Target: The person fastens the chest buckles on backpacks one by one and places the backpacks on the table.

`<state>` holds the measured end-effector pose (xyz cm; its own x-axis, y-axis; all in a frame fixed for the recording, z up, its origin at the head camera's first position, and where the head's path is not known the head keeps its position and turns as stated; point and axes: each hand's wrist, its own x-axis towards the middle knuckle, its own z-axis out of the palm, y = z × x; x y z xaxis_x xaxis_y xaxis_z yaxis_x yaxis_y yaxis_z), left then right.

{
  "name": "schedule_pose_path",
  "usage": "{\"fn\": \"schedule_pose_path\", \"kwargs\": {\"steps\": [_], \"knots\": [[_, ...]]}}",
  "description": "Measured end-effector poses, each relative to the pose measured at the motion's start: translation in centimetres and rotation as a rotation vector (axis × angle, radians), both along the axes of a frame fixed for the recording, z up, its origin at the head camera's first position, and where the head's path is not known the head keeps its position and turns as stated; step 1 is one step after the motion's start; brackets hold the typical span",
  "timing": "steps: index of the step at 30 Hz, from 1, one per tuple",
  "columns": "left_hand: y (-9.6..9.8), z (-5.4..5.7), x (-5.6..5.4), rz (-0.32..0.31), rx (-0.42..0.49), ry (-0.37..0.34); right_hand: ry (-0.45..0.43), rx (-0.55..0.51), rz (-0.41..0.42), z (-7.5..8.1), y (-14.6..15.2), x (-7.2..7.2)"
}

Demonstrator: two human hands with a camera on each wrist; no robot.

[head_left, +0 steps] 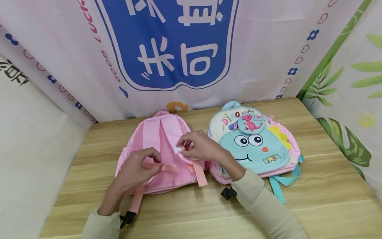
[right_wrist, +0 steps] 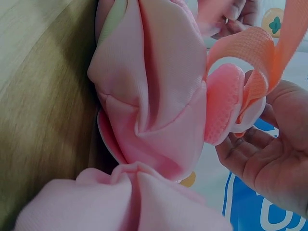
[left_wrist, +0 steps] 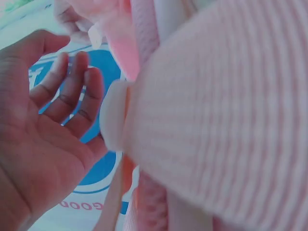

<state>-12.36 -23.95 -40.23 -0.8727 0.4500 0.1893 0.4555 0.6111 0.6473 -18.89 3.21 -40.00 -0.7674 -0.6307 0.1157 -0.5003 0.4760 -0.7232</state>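
Observation:
The pink backpack [head_left: 138,139] lies on the table with its shoulder straps facing up. My left hand [head_left: 135,167] is over its lower left side, thumb and index finger brought together on a blurred salmon webbing strap [head_left: 168,168]. At the other shoulder strap, my right hand [head_left: 198,145] pinches the white plastic adjuster [right_wrist: 255,115] at the padded end. Salmon webbing [right_wrist: 255,43] loops through that adjuster. A loose webbing tail [head_left: 200,172] hangs below the right hand. In the left wrist view, the left hand [left_wrist: 53,125] has its other fingers loosely bent.
To the right lies a second backpack [head_left: 238,156] with a dinosaur face, a round pink-dragon badge [head_left: 251,123] and teal straps [head_left: 277,189]; my right forearm crosses its lower left corner. Both stand on a wooden table [head_left: 191,212]. A printed cloth [head_left: 256,66] hangs behind it.

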Motion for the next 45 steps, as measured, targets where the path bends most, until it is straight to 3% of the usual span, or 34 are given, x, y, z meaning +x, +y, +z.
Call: {"fn": "schedule_pose_path", "kwargs": {"steps": [5,12,27,38,45], "knots": [[0.1,-0.2,-0.2,-0.037,0.02,0.003,-0.003,0.002,-0.007,0.1,0.1,0.1],[1.8,-1.4,-0.4,-0.083,-0.087,0.045,0.017,-0.004,-0.004,0.0,0.2,0.1],[3.2,-3.2,-0.2,-0.085,-0.21,0.069,0.018,0.005,0.01,-0.1,-0.1,0.2],[3.1,-2.8,-0.1,-0.098,-0.263,0.081,0.023,0.013,0.013,-0.3,-0.2,0.1],[2.1,-1.8,0.0,-0.029,-0.179,0.09,0.03,0.009,0.016,-0.3,-0.2,0.1]]}}
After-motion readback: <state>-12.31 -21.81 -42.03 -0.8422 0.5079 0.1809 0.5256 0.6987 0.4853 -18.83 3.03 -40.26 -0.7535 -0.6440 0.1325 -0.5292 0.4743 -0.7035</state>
